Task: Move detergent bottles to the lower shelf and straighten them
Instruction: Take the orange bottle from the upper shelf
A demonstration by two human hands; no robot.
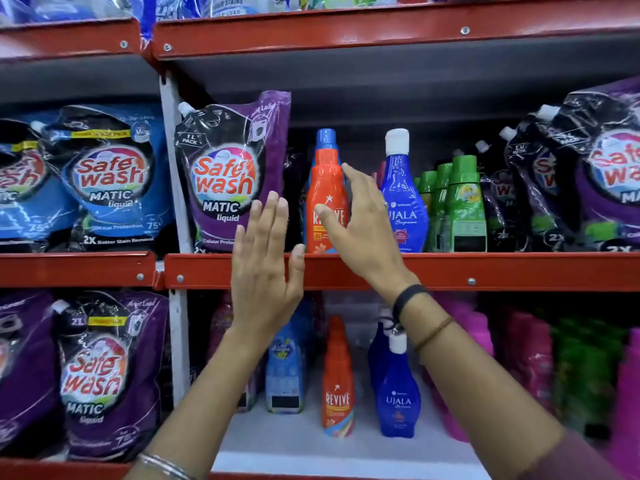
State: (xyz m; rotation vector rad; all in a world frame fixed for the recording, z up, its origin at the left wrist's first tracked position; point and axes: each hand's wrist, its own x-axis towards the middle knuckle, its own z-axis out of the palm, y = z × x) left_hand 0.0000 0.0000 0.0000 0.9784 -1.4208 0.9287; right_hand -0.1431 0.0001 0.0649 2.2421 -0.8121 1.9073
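Roughly midway, by the look of the shelves: on the lower shelf (pixel 346 455) an orange bottle (pixel 337 379) and a blue bottle (pixel 398 393) already stand upright near the front, with a pale blue bottle (pixel 285 368) just to their left, partly hidden behind the left forearm. On the upper shelf (pixel 450 270) an orange bottle with a blue cap (pixel 325 174), a blue bottle with a white cap (pixel 403 202) and a row of green bottles (pixel 460 206) stand waiting, so several moves appear to be left.

Left to right: a purple pouch (pixel 228 171) stands at the left end of the upper shelf. The left hand (pixel 266 258) is raised in front of the shelf edge, palm forward, fingers (pixel 273 220) straight and spread; it holds nothing, and whether it brushes the pouch or the shelf edge cannot be told. The right hand (pixel 360 216) reaches around the upper orange bottle, thumb across the label at the front, fingers (pixel 356 174) curved beside its right shoulder. The hand is wide open, not yet closed on the bottle; contact seems light at most. Straightening of the lower row is judged still to come.
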